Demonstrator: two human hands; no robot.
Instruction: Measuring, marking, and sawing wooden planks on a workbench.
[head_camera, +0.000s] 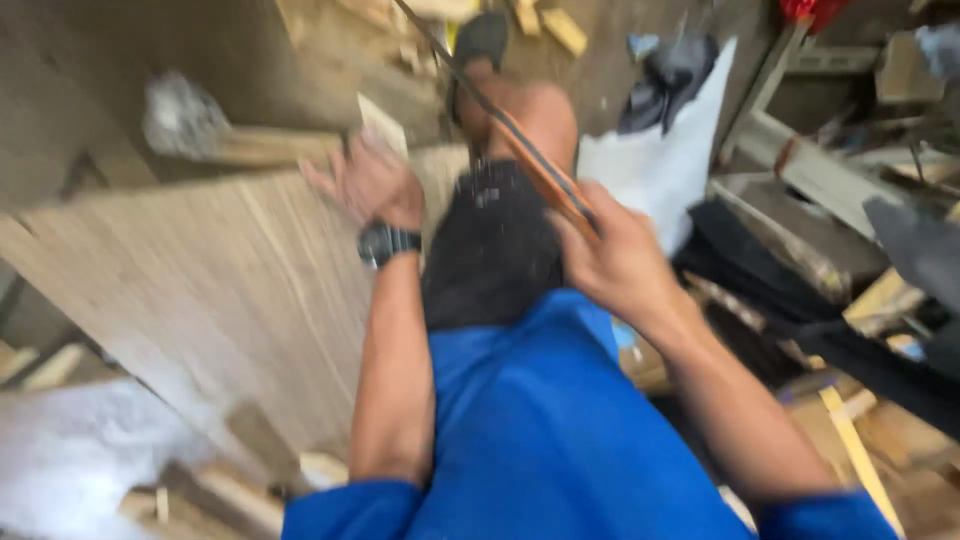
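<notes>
Plywood, pale and grainy, fills the left of my view: a large wooden board (210, 290) lying flat and running from near left to the far middle. My left hand (372, 185) rests on its far right edge, a black wristwatch (387, 243) on the wrist; the fingers look partly spread over the wood, though the blur keeps me from telling whether they press or only touch. My right hand (612, 262) is closed round the orange-brown handle of a hand saw (520, 145), fingers pressed together in a fist about it. The thin dark blade slants away from that fist, up and leftward to the far edge of the picture, passing over my raised knee in dark shorts (490, 250) and towards my foot in a dark sandal (478, 45), which is set on the far end of the board.

As for how far along the sawing is, I judge it to be under way, since saw and board are both in hand, but the cut itself is hidden behind my leg and smeared by motion, so I cannot tell how much is done or left.

To the right, a white sack (655, 160) and a heap of timber offcuts (860, 300) lie on the floor; more scraps lie at the near left
</notes>
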